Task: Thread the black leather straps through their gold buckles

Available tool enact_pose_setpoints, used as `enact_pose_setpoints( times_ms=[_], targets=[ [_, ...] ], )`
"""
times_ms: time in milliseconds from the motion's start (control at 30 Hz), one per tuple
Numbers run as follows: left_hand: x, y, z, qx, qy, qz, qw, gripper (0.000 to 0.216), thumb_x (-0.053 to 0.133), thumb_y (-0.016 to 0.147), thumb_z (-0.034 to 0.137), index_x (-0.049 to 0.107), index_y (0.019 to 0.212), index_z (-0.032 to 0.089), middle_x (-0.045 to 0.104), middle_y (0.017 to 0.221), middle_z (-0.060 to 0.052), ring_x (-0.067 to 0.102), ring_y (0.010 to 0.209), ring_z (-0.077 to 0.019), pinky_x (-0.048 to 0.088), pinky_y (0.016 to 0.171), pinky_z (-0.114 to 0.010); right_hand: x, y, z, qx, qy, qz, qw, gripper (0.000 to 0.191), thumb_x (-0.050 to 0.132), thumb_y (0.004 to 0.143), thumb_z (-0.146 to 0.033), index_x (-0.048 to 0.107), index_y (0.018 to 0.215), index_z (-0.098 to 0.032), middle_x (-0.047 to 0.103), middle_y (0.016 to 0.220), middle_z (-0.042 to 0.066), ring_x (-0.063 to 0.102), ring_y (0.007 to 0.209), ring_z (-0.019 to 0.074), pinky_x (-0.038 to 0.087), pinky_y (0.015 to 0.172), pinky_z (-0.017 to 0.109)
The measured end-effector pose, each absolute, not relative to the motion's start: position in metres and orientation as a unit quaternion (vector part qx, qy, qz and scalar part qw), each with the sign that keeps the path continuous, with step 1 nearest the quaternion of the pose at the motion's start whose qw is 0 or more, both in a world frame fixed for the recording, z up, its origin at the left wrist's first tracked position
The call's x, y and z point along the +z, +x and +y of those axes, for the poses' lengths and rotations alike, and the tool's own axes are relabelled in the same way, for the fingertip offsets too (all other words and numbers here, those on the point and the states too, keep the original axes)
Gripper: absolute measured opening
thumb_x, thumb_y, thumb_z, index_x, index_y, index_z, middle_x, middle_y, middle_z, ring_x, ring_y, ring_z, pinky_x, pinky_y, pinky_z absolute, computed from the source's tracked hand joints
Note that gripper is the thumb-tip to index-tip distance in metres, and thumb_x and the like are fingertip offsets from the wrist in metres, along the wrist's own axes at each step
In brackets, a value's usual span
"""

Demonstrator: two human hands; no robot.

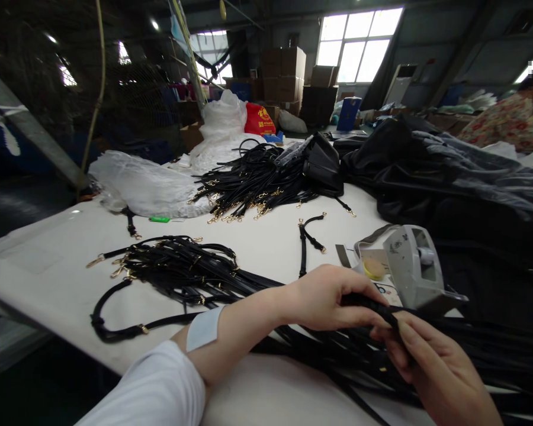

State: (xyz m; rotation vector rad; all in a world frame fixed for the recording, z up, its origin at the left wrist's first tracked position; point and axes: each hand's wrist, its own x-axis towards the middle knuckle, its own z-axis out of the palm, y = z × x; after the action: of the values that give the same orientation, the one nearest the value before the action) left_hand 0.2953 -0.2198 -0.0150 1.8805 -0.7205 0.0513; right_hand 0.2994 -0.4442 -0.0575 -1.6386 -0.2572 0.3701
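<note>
Spreading across most of the view, a white bench [48, 266] carries everything here. Dark bags and fabric [448, 177] are heaped along its right side, the biggest mass on it. At the far left edge lies a crumpled clear plastic sheet [142, 186], with more white plastic bags [224, 121] behind it. Just right of that sheet sits a far pile of black straps [257, 183] with gold clasps fanned toward the viewer. A nearer bundle of black straps [182, 269] lies left of centre, its ends trailing under the left forearm toward the hands. A single short strap [304, 242] lies alone between the two piles. Right of centre stands a grey hand tool [415, 269], just behind the hands, beside a small round yellow piece [373, 269]. A small green object [160, 219] rests near the plastic sheet.

The left hand [328, 299], reaching in from a white sleeve, is closed with fingers curled over a black strap [373, 305] pulled from the mass of straps below. The right hand [430, 358] pinches the same strap just beside it, thumb on top, the two hands touching. That strap sits low and right of centre, at the near edge of the bench. Another person in patterned clothing sits at the far right.
</note>
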Motion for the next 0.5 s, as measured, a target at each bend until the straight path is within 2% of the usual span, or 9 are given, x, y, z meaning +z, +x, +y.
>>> enact_pose_setpoints(
  times_ms=[200,300,500],
  targets=[
    [-0.016,0.295,-0.22,0.016,0.786,-0.312,0.534,0.033,0.075,0.087,0.034,0.074,0.109,0.009,0.077,0.098,-0.011,0.069,0.086,-0.0154,0.05,0.08,-0.02,-0.065,0.308,-0.453,0.163,-0.746,-0.139,0.631,0.045,0.067,0.085,-0.059,0.057,0.067,-0.019,0.037,0.054,-0.003,0.032,0.05,0.0097,0.026,0.044,0.023],
    [-0.016,0.295,-0.223,0.009,0.792,-0.317,0.522,0.033,0.075,0.088,0.034,0.073,0.108,0.008,0.077,0.097,-0.01,0.069,0.084,-0.0144,0.05,0.078,-0.019,-0.056,0.303,-0.445,0.139,-0.766,-0.14,0.612,0.048,0.063,0.087,-0.062,0.057,0.067,-0.019,0.036,0.059,-0.003,0.031,0.054,0.01,0.026,0.047,0.024],
    [-0.016,0.294,-0.223,0.022,0.844,-0.312,0.436,0.035,0.07,0.092,0.037,0.073,0.114,0.01,0.077,0.099,-0.011,0.07,0.087,-0.0174,0.051,0.079,-0.022,-0.058,0.298,-0.443,0.121,-0.755,-0.132,0.631,0.044,0.064,0.088,-0.058,0.055,0.068,-0.02,0.038,0.058,-0.003,0.033,0.054,0.0107,0.029,0.048,0.024]
  ],
)
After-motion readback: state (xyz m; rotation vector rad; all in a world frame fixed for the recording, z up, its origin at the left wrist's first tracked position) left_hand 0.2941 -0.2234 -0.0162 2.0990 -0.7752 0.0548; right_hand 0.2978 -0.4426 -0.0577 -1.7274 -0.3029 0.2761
